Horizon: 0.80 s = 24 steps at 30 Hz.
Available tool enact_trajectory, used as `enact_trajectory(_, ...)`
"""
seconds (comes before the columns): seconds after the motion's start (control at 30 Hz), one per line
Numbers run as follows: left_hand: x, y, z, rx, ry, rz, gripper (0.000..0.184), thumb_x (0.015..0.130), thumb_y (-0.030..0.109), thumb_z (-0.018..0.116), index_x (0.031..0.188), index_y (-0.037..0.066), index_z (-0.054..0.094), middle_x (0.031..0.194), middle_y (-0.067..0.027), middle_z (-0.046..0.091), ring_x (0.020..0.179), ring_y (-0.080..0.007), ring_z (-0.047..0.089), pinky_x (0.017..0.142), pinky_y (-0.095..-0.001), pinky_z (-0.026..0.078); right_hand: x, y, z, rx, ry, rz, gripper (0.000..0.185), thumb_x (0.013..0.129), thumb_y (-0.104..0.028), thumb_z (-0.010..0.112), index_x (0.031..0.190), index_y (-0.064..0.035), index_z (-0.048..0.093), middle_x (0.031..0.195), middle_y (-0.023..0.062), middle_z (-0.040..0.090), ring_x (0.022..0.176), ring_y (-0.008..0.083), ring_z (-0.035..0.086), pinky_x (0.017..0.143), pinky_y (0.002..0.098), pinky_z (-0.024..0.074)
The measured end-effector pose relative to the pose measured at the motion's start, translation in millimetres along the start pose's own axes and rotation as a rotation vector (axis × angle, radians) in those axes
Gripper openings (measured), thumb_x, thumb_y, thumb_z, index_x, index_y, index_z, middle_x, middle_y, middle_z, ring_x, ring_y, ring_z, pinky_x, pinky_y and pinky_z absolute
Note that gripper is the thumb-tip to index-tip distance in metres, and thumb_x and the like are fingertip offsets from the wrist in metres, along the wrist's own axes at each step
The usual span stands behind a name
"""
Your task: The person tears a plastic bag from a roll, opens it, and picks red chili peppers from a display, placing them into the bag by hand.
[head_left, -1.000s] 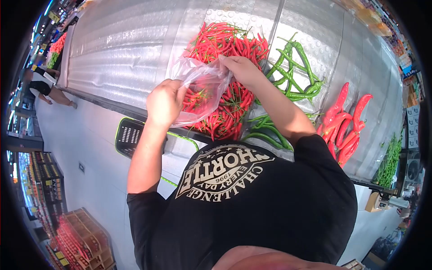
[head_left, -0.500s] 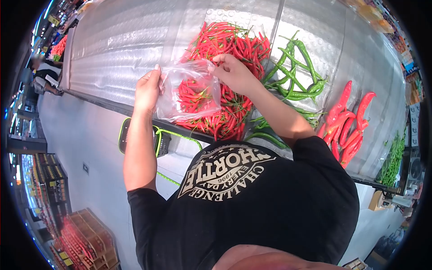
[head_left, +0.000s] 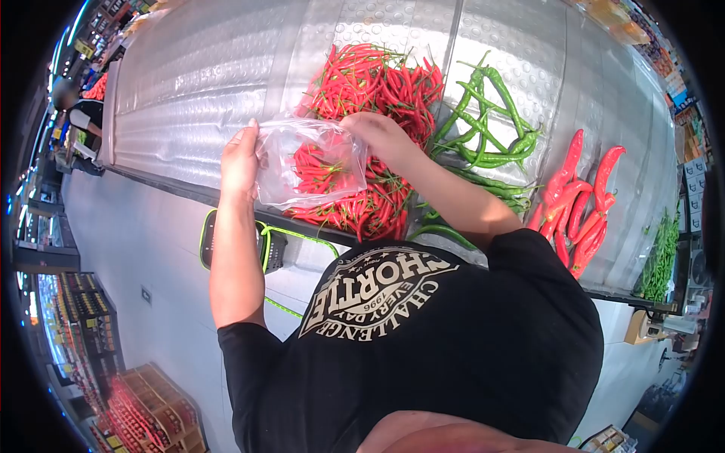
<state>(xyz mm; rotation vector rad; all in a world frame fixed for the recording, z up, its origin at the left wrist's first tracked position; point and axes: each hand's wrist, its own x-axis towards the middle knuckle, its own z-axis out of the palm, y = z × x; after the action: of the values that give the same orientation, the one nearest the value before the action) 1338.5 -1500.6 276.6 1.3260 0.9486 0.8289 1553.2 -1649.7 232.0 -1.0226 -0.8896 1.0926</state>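
A clear plastic bag (head_left: 276, 177) hangs stretched between my two hands above the display counter. My left hand (head_left: 241, 162) pinches its left upper corner between thumb and fingers. At the opposite corner, my right hand (head_left: 377, 137) has its fingers closed on the bag's rim. Small red chilies (head_left: 377, 83) with green stems lie heaped behind, beneath and beside the bag. Red chilies also show through the plastic; whether some are inside it I cannot tell. Long green peppers (head_left: 491, 121) lie right of the heap, near my right forearm.
Large red peppers (head_left: 578, 204) and a small pile of thin green chilies (head_left: 659, 260) lie farther right on the foil-lined counter (head_left: 196, 98). A green-trimmed dark basket (head_left: 276, 245) is below the counter's edge. Another person (head_left: 83, 124) is at the far left.
My right hand has come slightly left and down, and its fingers have closed more on the bag's rim. My left hand has shifted a little down and left. The distant person now stands more upright.
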Motion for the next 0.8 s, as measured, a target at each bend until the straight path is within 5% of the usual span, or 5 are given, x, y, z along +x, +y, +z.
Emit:
enact_trajectory(0.33,0.8,5.6,-9.4,-0.104,0.052,0.003,0.029,0.097,0.032,0.058,0.079,0.01,0.059,0.061,0.0041,0.047,0.051,-0.0068,0.043,0.047,-0.0238,0.033,-4.0,5.8,-7.5,-0.883,0.0,-0.107,0.022,0.087,-0.012,0.06,0.107,-0.0044,0.062,0.083,0.0042,0.068,0.073,0.014,0.064,0.067,0.0285,0.049)
enact_trajectory(0.4,0.4,5.6,-13.9,-0.137,0.054,-0.022,0.028,0.097,0.032,0.059,0.08,0.01,0.059,0.061,0.0043,0.047,0.051,-0.0069,0.043,0.047,-0.0236,0.034,5.4,14.4,-13.1,-0.038,-0.104,0.238,0.022,0.088,-0.01,0.058,0.108,-0.0037,0.062,0.083,0.0049,0.068,0.074,0.0141,0.064,0.068,0.029,0.0511)
enact_trajectory(0.5,1.8,0.9,-18.0,-0.191,0.031,-0.032,0.025,0.096,0.032,0.06,0.083,0.01,0.058,0.062,0.0042,0.046,0.052,-0.007,0.043,0.046,-0.0233,0.034,-2.5,8.4,-7.4,0.278,0.014,0.297,0.02,0.091,-0.012,0.059,0.107,-0.0014,0.062,0.087,0.0044,0.067,0.075,0.0129,0.064,0.069,0.0284,0.0529)
enact_trajectory(0.7,-1.6,-2.8,-23.0,-0.192,0.038,-0.004,0.022,0.096,0.03,0.061,0.091,0.009,0.057,0.065,0.0034,0.048,0.052,-0.0068,0.044,0.046,-0.0226,0.035,-8.1,12.7,-17.1,-0.083,-0.041,0.338,0.022,0.098,-0.019,0.055,0.111,-0.0017,0.059,0.095,0.0061,0.067,0.078,0.0133,0.065,0.07,0.0283,0.0549)
enact_trajectory(0.8,5.2,-13.2,-25.0,-0.14,0.089,0.029,0.021,0.095,0.028,0.062,0.096,0.008,0.058,0.067,0.003,0.05,0.052,-0.0068,0.044,0.047,-0.0223,0.036,-17.7,-2.7,-11.8,0.373,-0.091,0.343,0.02,0.098,-0.014,0.05,0.112,-0.0038,0.059,0.102,0.0087,0.066,0.089,0.0195,0.066,0.081,0.0344,0.0547)
